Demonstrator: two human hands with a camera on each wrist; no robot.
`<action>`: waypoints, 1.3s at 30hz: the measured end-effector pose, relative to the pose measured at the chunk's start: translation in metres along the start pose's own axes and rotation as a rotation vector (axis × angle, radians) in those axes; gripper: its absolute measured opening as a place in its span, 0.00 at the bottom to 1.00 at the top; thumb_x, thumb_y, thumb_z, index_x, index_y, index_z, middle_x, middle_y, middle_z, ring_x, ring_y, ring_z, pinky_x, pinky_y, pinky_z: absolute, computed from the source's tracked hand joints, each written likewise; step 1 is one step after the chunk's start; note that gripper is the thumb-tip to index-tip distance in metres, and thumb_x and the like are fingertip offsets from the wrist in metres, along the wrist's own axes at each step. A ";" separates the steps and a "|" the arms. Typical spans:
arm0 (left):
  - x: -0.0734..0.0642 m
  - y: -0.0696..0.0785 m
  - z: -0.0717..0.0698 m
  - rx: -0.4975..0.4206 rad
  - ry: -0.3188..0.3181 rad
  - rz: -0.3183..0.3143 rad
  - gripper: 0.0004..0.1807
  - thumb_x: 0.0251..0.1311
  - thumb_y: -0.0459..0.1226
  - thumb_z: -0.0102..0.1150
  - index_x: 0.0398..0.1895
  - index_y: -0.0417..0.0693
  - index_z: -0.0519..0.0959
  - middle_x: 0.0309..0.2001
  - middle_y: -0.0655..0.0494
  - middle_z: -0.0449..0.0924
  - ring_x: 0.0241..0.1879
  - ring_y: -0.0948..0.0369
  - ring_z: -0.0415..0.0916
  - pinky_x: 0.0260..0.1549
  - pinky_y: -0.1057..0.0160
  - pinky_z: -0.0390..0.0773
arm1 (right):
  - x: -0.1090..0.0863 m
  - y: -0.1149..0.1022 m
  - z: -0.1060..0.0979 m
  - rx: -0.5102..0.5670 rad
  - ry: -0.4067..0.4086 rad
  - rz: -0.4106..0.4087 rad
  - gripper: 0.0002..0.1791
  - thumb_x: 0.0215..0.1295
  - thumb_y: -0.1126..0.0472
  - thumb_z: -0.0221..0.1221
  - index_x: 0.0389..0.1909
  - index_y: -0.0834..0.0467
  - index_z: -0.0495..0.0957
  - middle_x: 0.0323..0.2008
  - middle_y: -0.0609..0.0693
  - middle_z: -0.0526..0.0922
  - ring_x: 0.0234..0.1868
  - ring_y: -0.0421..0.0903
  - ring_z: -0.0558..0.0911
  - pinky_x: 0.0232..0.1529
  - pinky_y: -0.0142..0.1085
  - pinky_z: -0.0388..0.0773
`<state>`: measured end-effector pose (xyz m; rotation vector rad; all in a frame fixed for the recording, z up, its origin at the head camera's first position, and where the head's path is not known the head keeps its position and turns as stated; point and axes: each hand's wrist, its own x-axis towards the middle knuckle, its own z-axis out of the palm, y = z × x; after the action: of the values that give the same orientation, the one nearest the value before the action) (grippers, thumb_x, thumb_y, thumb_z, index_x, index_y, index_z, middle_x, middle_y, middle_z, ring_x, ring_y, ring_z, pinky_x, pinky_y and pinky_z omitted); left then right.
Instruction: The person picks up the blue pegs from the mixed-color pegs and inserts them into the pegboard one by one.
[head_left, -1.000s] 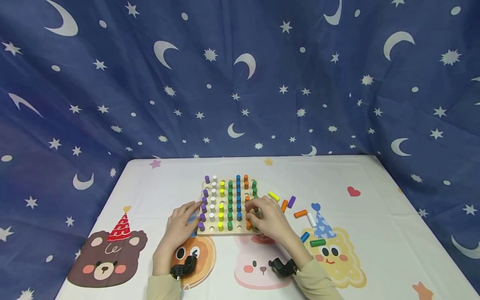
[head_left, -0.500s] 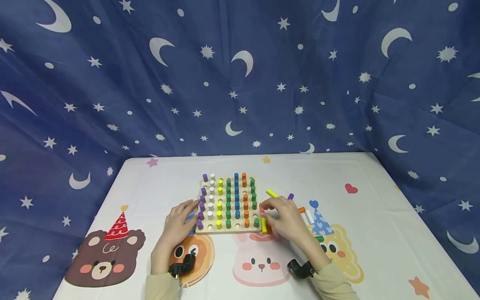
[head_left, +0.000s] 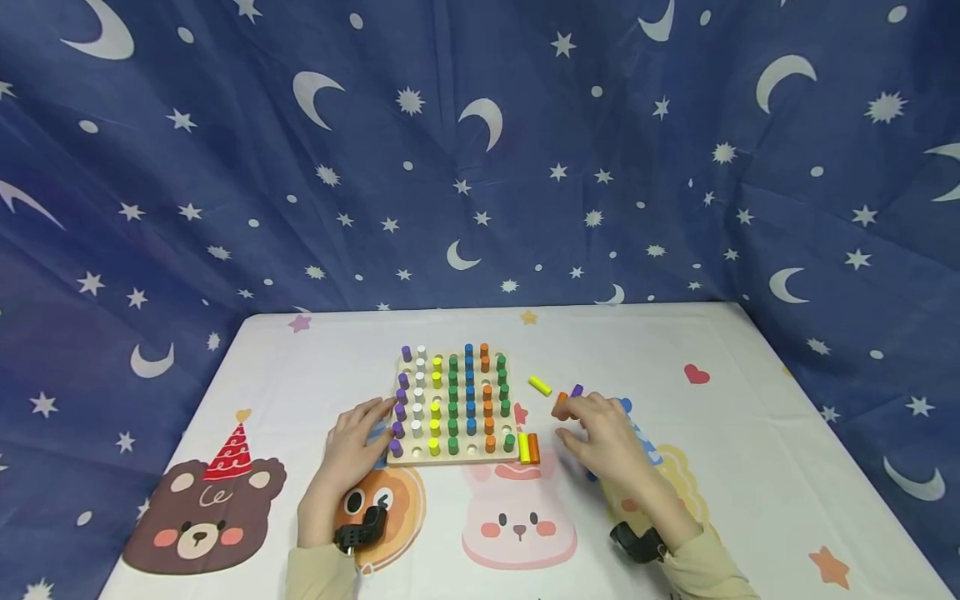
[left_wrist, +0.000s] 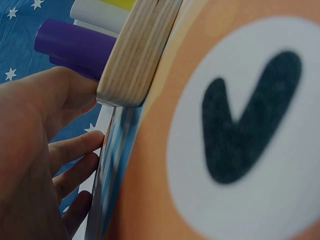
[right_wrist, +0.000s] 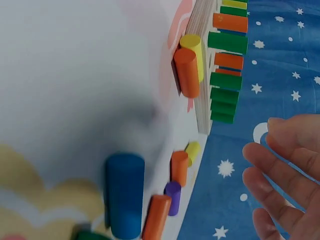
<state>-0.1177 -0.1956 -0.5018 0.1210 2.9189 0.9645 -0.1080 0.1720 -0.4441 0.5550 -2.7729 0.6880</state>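
Note:
A wooden pegboard [head_left: 457, 460] holds upright pegs in columns of purple, white, yellow, green, blue and orange. At its left edge rests my left hand [head_left: 351, 446], fingers relaxed. In the left wrist view, that hand's thumb [left_wrist: 75, 85] lies against the board's corner, below a purple peg [left_wrist: 75, 47]. My right hand [head_left: 603, 437] is over the loose pegs right of the board, its fingertips near an orange peg [head_left: 560, 403]. In the right wrist view its fingers are loosely bent with nothing between them. A blue peg [right_wrist: 125, 195] lies near it.
A yellow peg [head_left: 523, 448] and an orange peg lie side by side against the board's right front corner. Another yellow peg [head_left: 540, 385] and a purple peg [head_left: 577, 390] lie farther back. The white tablecloth [head_left: 637, 350] has cartoon prints; a blue starry curtain [head_left: 420, 208] hangs behind.
My right hand has moved right, from the board's right-hand columns to the loose pegs, uncovering the yellow and orange pair. The left hand stays at the board's edge. The head view has shifted slightly.

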 end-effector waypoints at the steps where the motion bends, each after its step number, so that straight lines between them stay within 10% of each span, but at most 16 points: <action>1: 0.000 0.000 0.000 0.001 0.006 0.004 0.28 0.67 0.44 0.51 0.70 0.56 0.64 0.71 0.46 0.60 0.68 0.44 0.54 0.62 0.37 0.56 | -0.001 0.000 -0.002 -0.004 -0.004 0.004 0.12 0.51 0.64 0.70 0.38 0.53 0.83 0.34 0.44 0.86 0.36 0.42 0.76 0.42 0.37 0.66; 39: -0.003 0.002 -0.001 -0.022 0.036 0.023 0.27 0.67 0.44 0.51 0.69 0.57 0.66 0.70 0.46 0.62 0.68 0.44 0.56 0.62 0.36 0.55 | -0.053 0.044 -0.001 -0.184 -0.126 -0.108 0.16 0.43 0.58 0.73 0.36 0.46 0.82 0.38 0.38 0.84 0.44 0.39 0.76 0.51 0.46 0.67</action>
<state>-0.1146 -0.1952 -0.4997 0.1379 2.9445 1.0121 -0.0781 0.2243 -0.4775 0.7249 -2.8566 0.3817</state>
